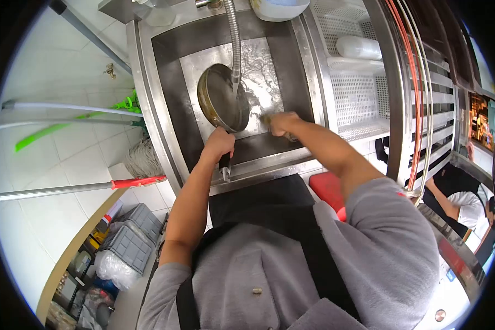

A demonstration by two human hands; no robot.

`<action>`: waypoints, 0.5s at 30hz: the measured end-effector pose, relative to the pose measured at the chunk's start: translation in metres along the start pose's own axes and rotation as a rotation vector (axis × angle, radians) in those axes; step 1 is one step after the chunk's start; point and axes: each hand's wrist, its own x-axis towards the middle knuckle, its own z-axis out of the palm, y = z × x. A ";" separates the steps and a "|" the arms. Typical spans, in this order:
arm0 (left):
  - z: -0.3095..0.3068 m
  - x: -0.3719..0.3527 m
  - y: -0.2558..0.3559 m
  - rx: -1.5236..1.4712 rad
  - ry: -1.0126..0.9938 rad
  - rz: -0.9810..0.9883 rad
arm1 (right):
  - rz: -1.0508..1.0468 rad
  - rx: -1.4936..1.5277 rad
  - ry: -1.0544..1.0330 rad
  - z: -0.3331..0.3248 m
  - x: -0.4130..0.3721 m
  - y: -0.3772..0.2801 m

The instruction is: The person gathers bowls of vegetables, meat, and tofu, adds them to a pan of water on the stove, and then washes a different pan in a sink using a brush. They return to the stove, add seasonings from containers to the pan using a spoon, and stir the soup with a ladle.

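Note:
My left hand is wrapped round the black handle of a frying pan. The pan is tilted on its side over the sink, its inside turned toward the right. A flexible metal hose hangs down from the tap, its end at the pan's mouth, and water runs there. To the right of the pan, my right hand is closed low in the sink, apart from the pan. A small brownish thing shows at its fingers, too blurred to name. Wet, rippling water covers the sink bottom.
White perforated baskets stand right of the sink, one with a white container. A plastic jug sits behind the sink. Mop and broom handles lean at left, above grey crates. Another person is at far right.

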 end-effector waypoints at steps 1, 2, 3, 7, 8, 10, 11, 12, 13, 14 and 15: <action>-0.006 0.002 -0.001 0.007 0.002 0.000 | -0.055 0.035 0.063 0.009 -0.002 0.009; -0.013 0.008 0.000 0.032 0.022 0.008 | -0.109 0.057 0.132 -0.003 -0.019 0.010; -0.016 0.009 -0.006 0.053 0.036 0.000 | -0.039 0.106 0.122 -0.017 -0.035 0.012; -0.021 0.020 -0.017 0.150 0.064 0.016 | 0.010 0.173 0.322 -0.037 -0.031 0.010; -0.020 0.026 -0.021 0.150 0.061 0.018 | -0.042 0.131 0.424 -0.042 -0.022 0.011; -0.018 0.032 -0.029 0.305 0.071 0.081 | -0.103 0.086 0.519 -0.044 0.003 0.012; -0.020 0.034 -0.027 0.306 0.078 0.073 | -0.035 0.165 0.532 -0.041 0.026 0.009; -0.020 0.037 -0.024 0.399 0.080 0.087 | 0.032 0.247 0.534 -0.034 0.040 0.002; -0.022 0.041 -0.020 0.491 0.086 0.107 | -0.029 0.298 0.446 -0.026 0.039 -0.001; -0.022 0.051 -0.029 0.494 0.087 0.104 | -0.131 0.392 0.398 -0.014 0.028 -0.006; -0.019 0.060 -0.038 0.564 0.159 0.146 | -0.227 0.381 0.337 -0.005 0.020 -0.015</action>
